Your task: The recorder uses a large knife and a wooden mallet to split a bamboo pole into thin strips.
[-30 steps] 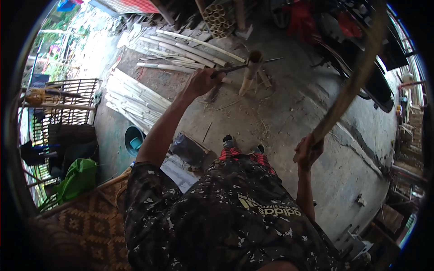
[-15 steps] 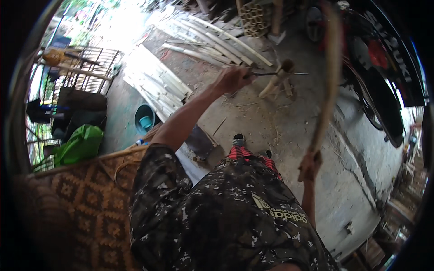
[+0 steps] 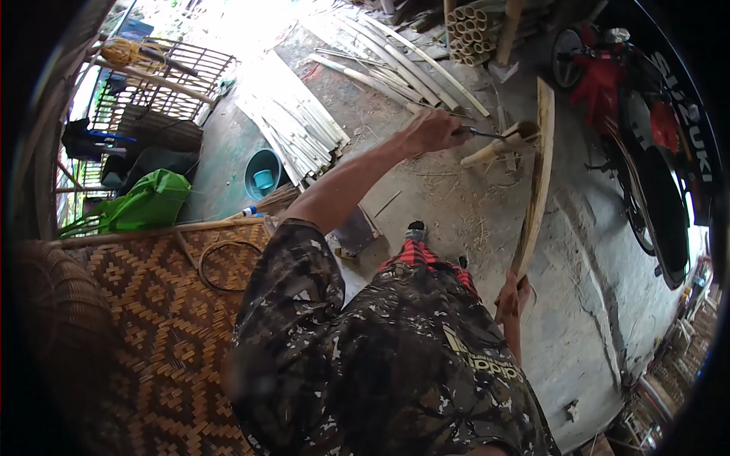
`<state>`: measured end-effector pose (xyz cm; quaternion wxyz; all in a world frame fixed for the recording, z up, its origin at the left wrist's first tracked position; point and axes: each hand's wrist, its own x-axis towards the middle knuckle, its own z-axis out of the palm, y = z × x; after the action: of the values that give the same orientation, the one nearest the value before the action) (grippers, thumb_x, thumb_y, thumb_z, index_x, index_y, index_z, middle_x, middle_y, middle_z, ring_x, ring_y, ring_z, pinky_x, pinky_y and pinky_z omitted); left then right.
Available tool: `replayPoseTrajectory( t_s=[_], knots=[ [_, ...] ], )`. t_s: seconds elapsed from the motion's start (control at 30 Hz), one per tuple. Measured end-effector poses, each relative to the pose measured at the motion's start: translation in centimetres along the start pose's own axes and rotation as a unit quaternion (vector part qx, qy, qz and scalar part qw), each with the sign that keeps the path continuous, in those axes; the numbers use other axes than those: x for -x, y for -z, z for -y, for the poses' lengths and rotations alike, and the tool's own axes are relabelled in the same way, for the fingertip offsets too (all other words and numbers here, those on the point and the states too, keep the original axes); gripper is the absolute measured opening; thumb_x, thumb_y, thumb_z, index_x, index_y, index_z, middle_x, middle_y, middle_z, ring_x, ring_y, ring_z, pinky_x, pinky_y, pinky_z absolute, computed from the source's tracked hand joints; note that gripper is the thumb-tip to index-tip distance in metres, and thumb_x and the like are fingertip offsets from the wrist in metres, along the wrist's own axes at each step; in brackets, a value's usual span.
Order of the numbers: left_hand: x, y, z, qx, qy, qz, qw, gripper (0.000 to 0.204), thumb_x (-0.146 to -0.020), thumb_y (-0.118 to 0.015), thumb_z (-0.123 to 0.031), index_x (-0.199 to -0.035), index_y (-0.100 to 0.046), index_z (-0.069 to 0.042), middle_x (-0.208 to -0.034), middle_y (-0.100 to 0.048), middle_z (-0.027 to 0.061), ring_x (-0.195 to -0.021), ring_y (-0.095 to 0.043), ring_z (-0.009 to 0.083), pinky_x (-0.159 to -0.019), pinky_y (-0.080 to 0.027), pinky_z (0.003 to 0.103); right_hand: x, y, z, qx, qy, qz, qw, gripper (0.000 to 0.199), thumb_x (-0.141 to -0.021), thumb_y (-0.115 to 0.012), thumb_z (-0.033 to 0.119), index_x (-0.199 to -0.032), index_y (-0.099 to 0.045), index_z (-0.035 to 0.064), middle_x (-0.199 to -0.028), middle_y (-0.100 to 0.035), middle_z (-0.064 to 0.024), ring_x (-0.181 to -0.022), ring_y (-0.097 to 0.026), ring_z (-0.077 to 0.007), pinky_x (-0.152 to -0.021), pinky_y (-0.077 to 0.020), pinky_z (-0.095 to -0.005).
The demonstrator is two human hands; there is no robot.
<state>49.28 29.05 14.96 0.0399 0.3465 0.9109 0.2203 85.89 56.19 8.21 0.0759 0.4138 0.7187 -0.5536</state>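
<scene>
Left hand [image 3: 432, 131] stays fisted on a blade handle [image 3: 483, 134] whose tip now meets the short bamboo stub [image 3: 506, 141], while right hand [image 3: 513, 295], clenched round the long bamboo strip [image 3: 537, 178], has swung it upright beside the stub, apparently lining up a cut.

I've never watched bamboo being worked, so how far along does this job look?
Well along, it seems. Done: a pile of flat split slats lies on the concrete floor, and a woven mat sits beside the person. In hand: the left hand holds a knife at a wooden block, the right hand grips a long bamboo strip. Left: round bamboo poles remain uncut.
</scene>
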Motion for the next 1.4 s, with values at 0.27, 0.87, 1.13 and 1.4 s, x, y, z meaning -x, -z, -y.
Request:
replayPoseTrajectory(
  t_s=[0.27, 0.87, 1.13, 1.4],
  knots=[
    [1.8, -0.4, 0.7, 0.031, 0.048, 0.008, 0.998, 0.045, -0.098, -0.06, -0.05, -0.105, -0.07, -0.007, -0.066, -0.066, 0.0187, -0.066, -0.069, 0.0373, -0.066, -0.052, 0.051, -1.0, 4.0, 10.2, -0.218, 0.286, -0.082, 0.93, 0.033, -0.099, -0.064, 0.033, -0.103, -0.054, 0.0018, -0.064, -0.053, -0.0028, -0.044, -0.052, -0.0138, -0.041, -0.0439, -0.0311],
    [-0.7, -2.2, -0.1, 0.018, 0.113, 0.03, 0.993, 0.048, -0.097, -0.064, -0.049, -0.1, -0.076, -0.003, -0.074, -0.069, 0.0219, -0.072, -0.07, 0.0389, -0.07, -0.054, 0.046, -3.0, 5.6, 10.8, -0.235, 0.33, -0.073, 0.911, 0.029, -0.098, -0.064, 0.031, -0.102, -0.058, 0.0028, -0.065, -0.055, -0.0034, -0.047, -0.053, -0.0118, -0.042, -0.0444, -0.0294],
    [0.8, -3.8, -0.1, 0.007, 0.085, -0.006, 0.996, 0.047, -0.096, -0.064, -0.049, -0.097, -0.074, -0.004, -0.068, -0.067, 0.0241, -0.069, -0.07, 0.0421, -0.066, -0.056, 0.05, -5.0, 0.1, -1.6, -0.068, 0.076, 0.023, 0.995, 0.041, -0.096, -0.064, 0.04, -0.103, -0.059, -0.0003, -0.063, -0.055, -0.0045, -0.045, -0.054, -0.0143, -0.041, -0.0432, -0.0327],
    [0.9, -3.8, 0.9, 0.004, 0.102, -0.034, 0.994, 0.043, -0.097, -0.064, -0.046, -0.095, -0.073, -0.005, -0.069, -0.069, 0.0205, -0.068, -0.07, 0.0432, -0.066, -0.056, 0.051, -5.8, 3.6, 4.8, -0.168, 0.157, 0.03, 0.973, 0.041, -0.094, -0.068, 0.036, -0.109, -0.058, -0.0013, -0.065, -0.055, -0.0023, -0.045, -0.053, -0.0123, -0.041, -0.0445, -0.0298]
  ],
)
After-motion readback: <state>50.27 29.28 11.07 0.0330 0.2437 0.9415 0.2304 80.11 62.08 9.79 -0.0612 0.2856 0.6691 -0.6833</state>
